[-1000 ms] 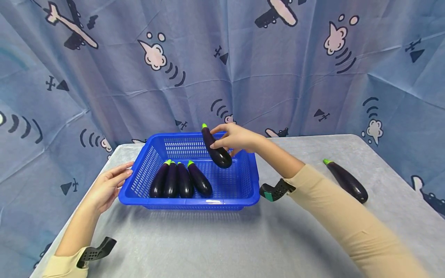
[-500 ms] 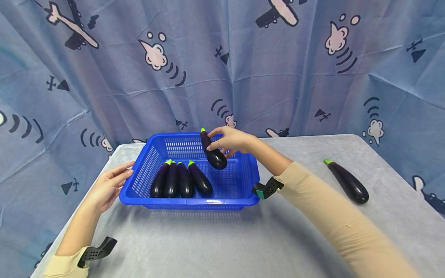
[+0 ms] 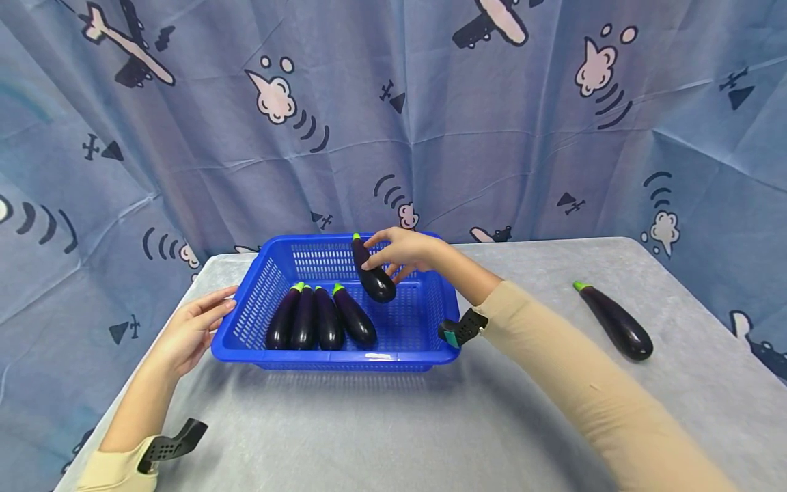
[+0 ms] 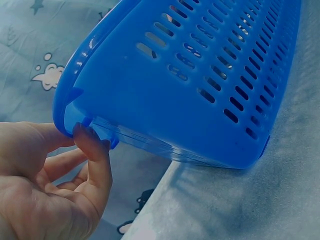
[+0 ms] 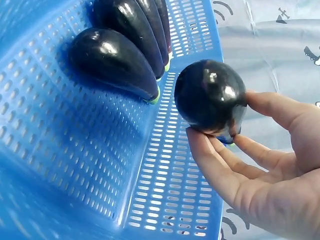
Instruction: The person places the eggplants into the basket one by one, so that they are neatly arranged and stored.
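Observation:
My right hand [image 3: 407,250] holds a dark purple eggplant [image 3: 375,281] between thumb and fingers, above the right half of a blue plastic basket [image 3: 344,359]. The eggplant tilts, its green stem end up and away from me. Seen from the right wrist, the round end of this eggplant [image 5: 207,95] faces the camera, apart from the basket floor. Several other eggplants [image 3: 328,321] lie side by side in the left half of the basket. At the basket's left end, my left hand [image 4: 65,185] pinches the rim between thumb and fingers.
One more eggplant [image 3: 615,321] lies on the grey tabletop [image 3: 369,430], right of the basket. A blue patterned curtain [image 3: 393,137] hangs behind the table. Each sleeve carries a black wrist mount [image 3: 464,328].
My right hand has moved left and slightly down with the eggplant, lowering it further into the basket's opening. The left hand and the basket stay where they were.

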`<control>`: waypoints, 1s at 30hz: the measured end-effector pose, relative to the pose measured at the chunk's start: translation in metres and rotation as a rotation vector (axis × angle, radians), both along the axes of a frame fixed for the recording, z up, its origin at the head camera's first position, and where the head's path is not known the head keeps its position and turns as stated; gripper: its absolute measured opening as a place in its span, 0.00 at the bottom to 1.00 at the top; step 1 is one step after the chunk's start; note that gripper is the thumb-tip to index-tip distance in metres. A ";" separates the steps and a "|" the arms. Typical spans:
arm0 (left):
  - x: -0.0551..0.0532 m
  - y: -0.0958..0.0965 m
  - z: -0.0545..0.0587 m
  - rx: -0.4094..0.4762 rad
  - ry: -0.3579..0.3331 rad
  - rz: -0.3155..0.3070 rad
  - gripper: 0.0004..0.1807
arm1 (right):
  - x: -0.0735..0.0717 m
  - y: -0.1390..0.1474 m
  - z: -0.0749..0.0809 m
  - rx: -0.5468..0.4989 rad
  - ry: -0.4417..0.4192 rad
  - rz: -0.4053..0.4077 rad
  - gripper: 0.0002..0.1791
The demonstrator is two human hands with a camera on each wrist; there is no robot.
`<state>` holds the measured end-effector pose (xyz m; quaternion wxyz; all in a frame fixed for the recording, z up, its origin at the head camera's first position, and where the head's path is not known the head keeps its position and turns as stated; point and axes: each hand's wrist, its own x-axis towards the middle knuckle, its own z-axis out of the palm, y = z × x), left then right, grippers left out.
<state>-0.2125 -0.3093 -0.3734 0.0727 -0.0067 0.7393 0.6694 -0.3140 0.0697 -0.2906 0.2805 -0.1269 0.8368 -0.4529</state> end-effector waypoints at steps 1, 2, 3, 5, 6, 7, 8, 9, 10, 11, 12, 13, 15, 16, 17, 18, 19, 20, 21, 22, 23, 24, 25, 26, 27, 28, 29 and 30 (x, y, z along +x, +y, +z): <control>0.000 0.000 0.000 0.003 -0.001 0.000 0.32 | -0.001 -0.001 -0.001 -0.004 -0.007 0.000 0.33; 0.000 0.000 0.000 0.005 -0.002 0.000 0.32 | -0.002 -0.001 -0.001 -0.005 -0.012 -0.001 0.33; 0.000 0.000 0.000 0.005 -0.001 -0.001 0.32 | -0.003 -0.002 -0.002 -0.010 -0.019 -0.003 0.34; 0.000 0.000 0.000 0.009 -0.003 0.000 0.32 | -0.005 -0.003 -0.004 -0.018 -0.032 -0.010 0.34; 0.000 0.000 0.000 0.010 -0.003 0.000 0.32 | -0.006 -0.004 -0.005 -0.023 -0.040 -0.012 0.34; 0.000 0.000 0.000 0.013 -0.004 0.000 0.31 | -0.007 -0.004 -0.005 -0.027 -0.048 -0.013 0.34; 0.000 0.000 0.000 0.015 -0.003 -0.001 0.30 | -0.008 -0.004 -0.006 -0.031 -0.055 -0.013 0.35; 0.000 -0.001 -0.001 0.020 -0.001 -0.001 0.29 | -0.009 -0.004 -0.007 -0.038 -0.064 -0.014 0.35; 0.000 -0.001 -0.001 0.037 0.001 -0.004 0.25 | -0.010 -0.005 -0.008 -0.043 -0.072 -0.014 0.36; 0.001 -0.001 -0.001 0.056 0.006 -0.008 0.21 | -0.010 -0.005 -0.009 -0.046 -0.080 -0.014 0.37; 0.001 -0.001 -0.001 0.074 0.010 -0.012 0.18 | -0.011 -0.005 -0.010 -0.049 -0.090 -0.012 0.37; 0.001 -0.001 -0.002 0.091 0.015 -0.015 0.16 | -0.011 -0.005 -0.011 -0.050 -0.097 -0.009 0.38; 0.000 -0.001 -0.002 0.120 0.021 -0.020 0.14 | -0.011 -0.005 -0.013 -0.047 -0.111 -0.007 0.40; 0.000 -0.001 -0.002 0.131 0.022 -0.022 0.14 | -0.011 -0.005 -0.014 -0.043 -0.118 -0.004 0.40; 0.000 -0.001 -0.002 0.131 0.023 -0.022 0.14 | -0.011 -0.005 -0.015 -0.039 -0.126 -0.002 0.40; 0.000 -0.001 -0.002 0.129 0.022 -0.021 0.14 | -0.011 -0.005 -0.016 -0.036 -0.134 0.002 0.41; 0.000 -0.002 -0.002 0.127 0.022 -0.021 0.13 | -0.011 -0.006 -0.016 -0.030 -0.141 0.005 0.41; 0.000 -0.002 -0.002 0.127 0.021 -0.021 0.13 | -0.011 -0.006 -0.017 -0.026 -0.150 0.007 0.41; 0.000 -0.002 -0.001 0.127 0.021 -0.021 0.14 | -0.011 -0.006 -0.017 -0.021 -0.159 0.010 0.41; 0.000 -0.002 -0.001 0.129 0.021 -0.021 0.14 | -0.012 -0.006 -0.017 -0.011 -0.165 0.013 0.41; 0.000 -0.002 -0.001 0.129 0.020 -0.021 0.14 | -0.012 -0.006 -0.017 -0.005 -0.175 0.015 0.41; 0.000 -0.002 -0.001 0.130 0.018 -0.021 0.14 | -0.012 -0.006 -0.017 0.002 -0.186 0.013 0.41; 0.000 -0.002 -0.001 0.130 0.017 -0.021 0.14 | -0.013 -0.006 -0.017 0.010 -0.196 0.011 0.40; 0.000 -0.002 -0.001 0.129 0.016 -0.020 0.14 | -0.013 -0.007 -0.018 0.018 -0.209 0.010 0.40; 0.000 -0.002 -0.001 0.126 0.014 -0.020 0.14 | -0.014 -0.007 -0.019 0.027 -0.222 0.009 0.40; 0.000 -0.002 -0.001 0.122 0.012 -0.018 0.14 | -0.015 -0.008 -0.020 0.035 -0.236 0.010 0.39; 0.000 -0.002 0.000 0.116 0.011 -0.018 0.14 | -0.015 -0.008 -0.021 0.038 -0.253 0.012 0.39; 0.000 -0.002 0.000 0.110 0.009 -0.017 0.15 | -0.016 -0.008 -0.022 0.041 -0.269 0.013 0.39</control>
